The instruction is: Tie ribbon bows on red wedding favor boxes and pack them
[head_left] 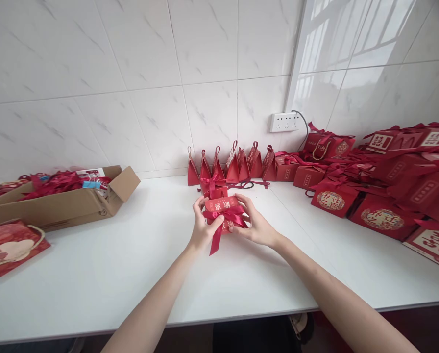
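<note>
Between both hands, over the white table, is a small red gift box (219, 204) with light lettering and a dark red ribbon bow (231, 214) tied around it. My left hand (204, 226) grips its left side, thumb pressed on the ribbon by the lettering. On the right side my right hand (256, 224) has its fingers wrapped about the box edge and the bow's loop. One ribbon tail hangs down toward me. Just behind stands another red box with a bow (214, 185). The underside of the held box is hidden.
Several triangular red boxes (254, 164) with loops line the tiled wall. Red gift boxes (383, 211) are piled at right. An open cardboard box (58, 215) of ribbons and packets sits left, behind a red box with a cord handle (15, 247). A power strip (284, 122) hangs on the wall.
</note>
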